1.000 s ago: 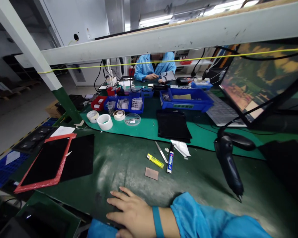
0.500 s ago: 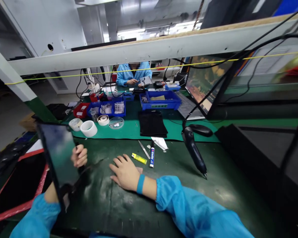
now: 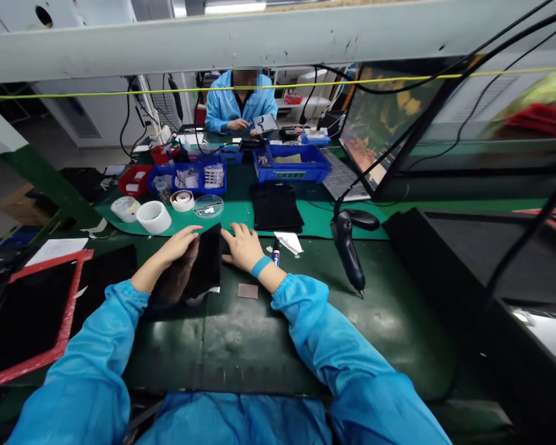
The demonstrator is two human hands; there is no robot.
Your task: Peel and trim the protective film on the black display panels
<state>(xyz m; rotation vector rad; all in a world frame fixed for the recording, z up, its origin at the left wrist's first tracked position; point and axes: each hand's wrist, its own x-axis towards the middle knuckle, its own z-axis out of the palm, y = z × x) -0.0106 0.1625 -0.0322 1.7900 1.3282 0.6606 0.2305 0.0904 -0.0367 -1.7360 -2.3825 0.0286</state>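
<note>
A glossy black screen panel (image 3: 204,262) stands tilted over the dark green mat, mirroring a hand in its surface. My left hand (image 3: 181,243) holds it at the upper left edge, fingers stretched along it; the thumb is hard to make out. At the panel's right edge is my right hand (image 3: 244,247), its fingers spread and the tips at or touching that edge. Beside the right wrist a marker pen (image 3: 277,254) shows in part. A small brownish rectangular piece (image 3: 248,290) lies on the mat below the right hand.
A red-edged black panel (image 3: 41,303) lies at left. Tape rolls (image 3: 154,216), a round clear dish (image 3: 208,206), blue bins (image 3: 293,164) and black sheets (image 3: 277,207) are behind. An electric screwdriver (image 3: 348,253) hangs at right. A co-worker (image 3: 241,105) sits opposite.
My left hand has brought the upright panel rightward and tilted it down toward the mat. The right hand has moved from lying on the mat to the panel's right edge. The view tilts lower.
</note>
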